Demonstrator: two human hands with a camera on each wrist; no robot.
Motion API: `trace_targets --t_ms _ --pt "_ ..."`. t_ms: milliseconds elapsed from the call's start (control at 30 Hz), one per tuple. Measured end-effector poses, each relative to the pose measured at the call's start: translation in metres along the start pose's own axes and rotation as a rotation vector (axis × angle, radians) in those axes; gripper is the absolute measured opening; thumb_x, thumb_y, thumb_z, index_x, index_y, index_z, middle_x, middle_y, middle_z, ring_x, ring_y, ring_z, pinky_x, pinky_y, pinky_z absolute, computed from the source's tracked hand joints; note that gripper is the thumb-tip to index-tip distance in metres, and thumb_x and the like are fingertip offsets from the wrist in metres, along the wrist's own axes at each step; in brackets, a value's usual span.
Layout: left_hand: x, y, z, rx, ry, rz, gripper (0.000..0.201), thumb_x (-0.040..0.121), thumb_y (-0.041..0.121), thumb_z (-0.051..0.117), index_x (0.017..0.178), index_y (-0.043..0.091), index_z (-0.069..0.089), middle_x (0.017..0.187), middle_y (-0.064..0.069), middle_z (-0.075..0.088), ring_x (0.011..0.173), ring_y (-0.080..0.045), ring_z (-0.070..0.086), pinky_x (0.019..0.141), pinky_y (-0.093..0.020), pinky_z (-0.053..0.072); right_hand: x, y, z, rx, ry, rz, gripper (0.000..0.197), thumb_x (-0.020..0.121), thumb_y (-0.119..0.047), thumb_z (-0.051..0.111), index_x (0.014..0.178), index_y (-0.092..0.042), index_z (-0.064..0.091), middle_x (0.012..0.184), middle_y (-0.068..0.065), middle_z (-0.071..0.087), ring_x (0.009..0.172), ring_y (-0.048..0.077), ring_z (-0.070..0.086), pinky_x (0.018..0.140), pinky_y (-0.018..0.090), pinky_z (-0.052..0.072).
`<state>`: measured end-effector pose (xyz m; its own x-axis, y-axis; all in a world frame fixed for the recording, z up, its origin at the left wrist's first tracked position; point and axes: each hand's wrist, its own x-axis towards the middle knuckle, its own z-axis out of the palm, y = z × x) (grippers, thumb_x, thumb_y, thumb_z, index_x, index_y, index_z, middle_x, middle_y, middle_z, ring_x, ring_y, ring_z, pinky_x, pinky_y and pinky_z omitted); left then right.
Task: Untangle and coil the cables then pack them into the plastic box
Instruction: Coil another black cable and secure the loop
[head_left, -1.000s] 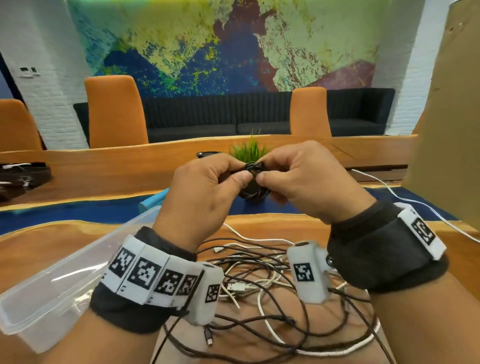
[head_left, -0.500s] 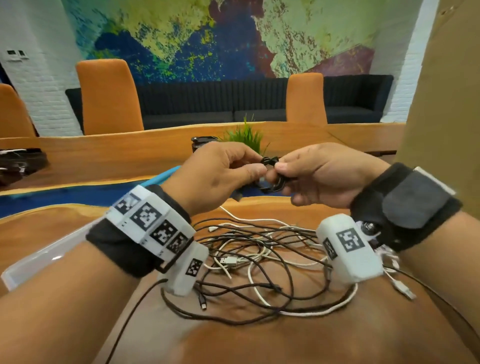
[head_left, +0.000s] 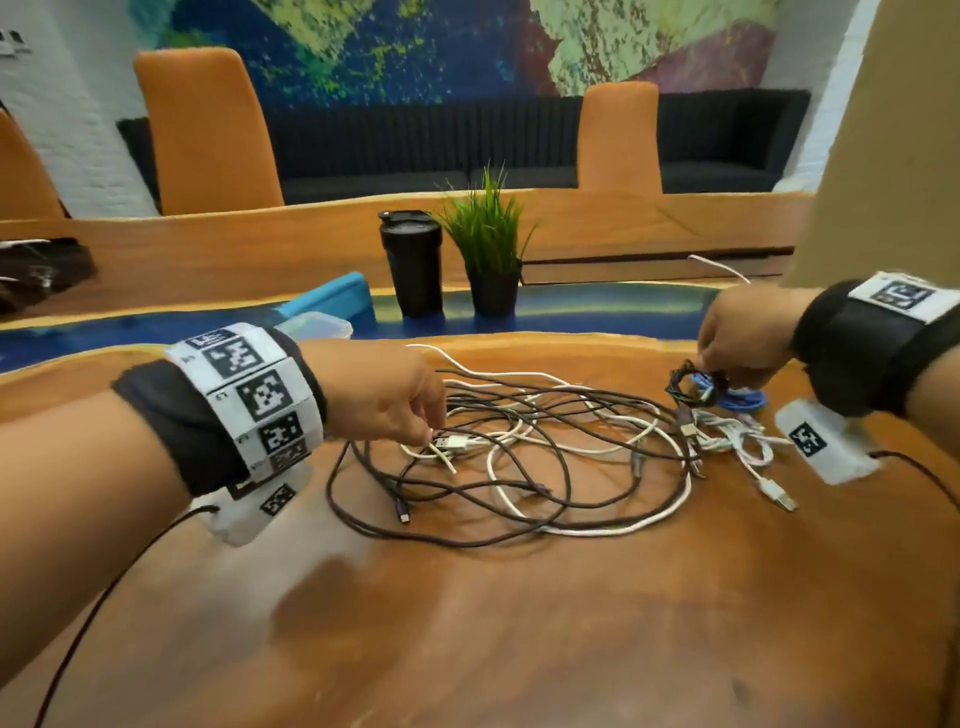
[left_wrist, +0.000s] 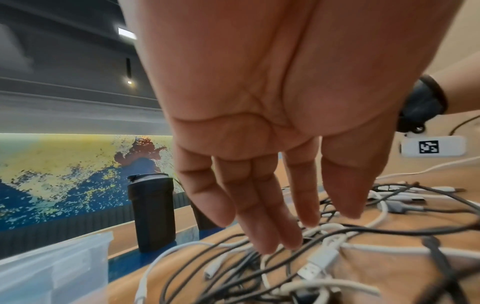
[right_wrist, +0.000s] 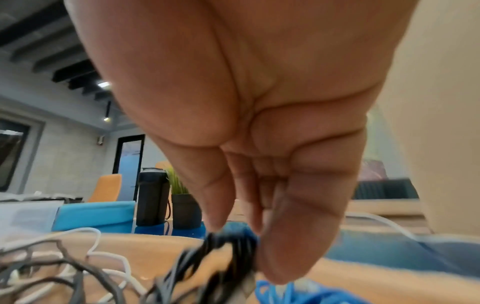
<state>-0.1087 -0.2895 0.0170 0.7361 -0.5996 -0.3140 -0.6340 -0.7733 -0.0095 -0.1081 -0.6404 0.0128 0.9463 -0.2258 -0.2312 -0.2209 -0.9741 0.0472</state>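
Two hands over loose cables, one small coil held

Head view: right hand pinches a black coil above a blue coil; left hand reaches into the tangle on the table. Left wrist view alone shows its fingers straight, slightly spread, and the plastic box left of them. Right wrist view: fingers pressed on the coil

Table glossy varnished wood w/ blue resin-looking strip, box clear smooth plastic, cables matt black & white sheathing w/ shiny metal plug tips, tumbler matt black, wrist straps dark cloth.
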Motion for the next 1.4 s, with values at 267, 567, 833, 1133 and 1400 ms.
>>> trace_targets --t_ms 267,567,833,1133,1400 --pt "-0.026 0.004 0.029 0.044 -0.095 -0.012 0.044 0.083 0.044 0.071 0.124 0.036 0.059 0.117 0.014 0.064 0.098 -0.01 0.06 0.087 -0.033 0.054 -0.067 -0.074 -0.018 -0.121 0.185 -0.577 0.02 0.096 -0.027 0.057 0.113 -0.03 0.068 0.106 -0.013 0.064 0.097 0.008 0.057 0.089 0.027 0.047" --pt "-0.032 0.01 0.045 0.116 -0.079 -0.005 0.044 0.087 0.038 0.068 0.128 0.027 0.056 0.119 -0.001 0.064 0.108 -0.025 0.058 0.087 -0.036 0.051 -0.035 -0.159 -0.001 -0.205 0.18 -0.615 0.026 0.094 -0.013 0.056 0.111 -0.024 0.072 0.105 -0.004 0.066 0.097 0.017 0.06 0.08 0.026 0.045" --pt "-0.03 0.002 0.043 0.05 -0.09 0.03 0.043 0.09 0.039 0.066 0.131 0.028 0.058 0.119 0.001 0.064 0.106 -0.023 0.058 0.085 -0.033 0.051 0.043 -0.178 0.017 -0.521 -0.015 -0.311 0.032 0.089 -0.03 0.066 0.114 -0.01 0.069 0.116 0.009 0.068 0.091 0.027 0.061 0.079 0.031 0.048" --pt "-0.029 -0.009 0.05 -0.037 -0.047 0.065 0.047 0.091 0.037 0.066 0.137 0.029 0.056 0.121 0.003 0.064 0.108 -0.019 0.058 0.079 -0.024 0.041 0.046 -0.162 -0.01 0.002 0.09 -0.314 0.018 0.093 -0.019 0.059 0.093 -0.005 0.071 0.085 0.009 0.072 0.075 0.026 0.067 0.064 0.03 0.055" --pt "-0.034 -0.008 0.053 -0.091 -0.036 0.038 0.048 0.09 0.036 0.067 0.136 0.03 0.055 0.122 0.007 0.064 0.111 -0.017 0.058 0.078 -0.022 0.039 0.011 -0.176 0.029 -0.268 -0.016 -0.412 0.027 0.088 -0.037 0.068 0.106 -0.018 0.071 0.101 0.002 0.069 0.095 0.021 0.062 0.082 0.033 0.052"
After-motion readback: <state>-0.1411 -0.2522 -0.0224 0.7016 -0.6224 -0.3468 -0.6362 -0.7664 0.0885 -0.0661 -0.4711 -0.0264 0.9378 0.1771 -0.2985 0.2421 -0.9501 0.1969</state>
